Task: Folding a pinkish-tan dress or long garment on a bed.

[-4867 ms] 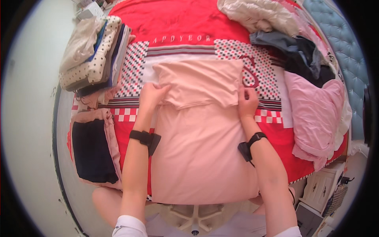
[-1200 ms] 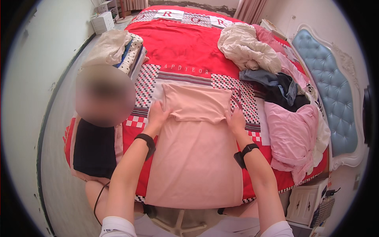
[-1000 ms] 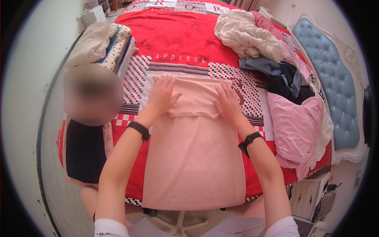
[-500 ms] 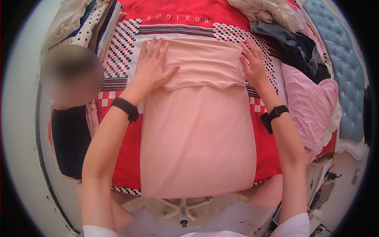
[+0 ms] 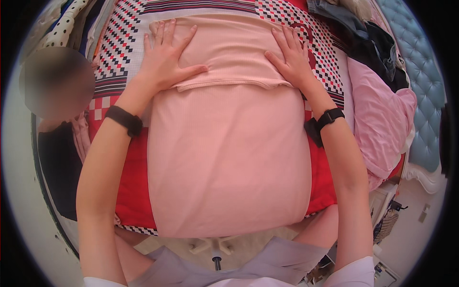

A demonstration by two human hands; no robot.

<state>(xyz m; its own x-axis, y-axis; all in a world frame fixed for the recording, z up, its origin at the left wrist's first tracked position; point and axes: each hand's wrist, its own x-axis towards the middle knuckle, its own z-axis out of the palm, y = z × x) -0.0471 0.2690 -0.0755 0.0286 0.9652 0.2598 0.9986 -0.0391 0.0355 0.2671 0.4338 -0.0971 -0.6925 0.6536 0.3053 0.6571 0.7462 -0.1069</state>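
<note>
A light pink, finely ribbed garment lies lengthwise on the bed in front of me. Its far part is folded back over itself as a paler flap, with a few creases and a hem across the middle. My left hand rests flat on the flap's left side, fingers spread and thumb pointing inward. On the flap's right side lies my right hand, palm down with fingers apart. Neither hand grips the fabric. Both wrists wear black bands. The garment's near end reaches the bed's front edge.
A red, white and black patterned bedspread lies underneath. At the right are a pink garment, dark jeans and a blue tufted headboard. Dark folded cloth and a blurred round patch are at the left.
My right hand has moved from the flap's right edge onto the fabric, and my left hand's fingers have spread wider. The flap looks smoother and wider. The whole view has shifted.
</note>
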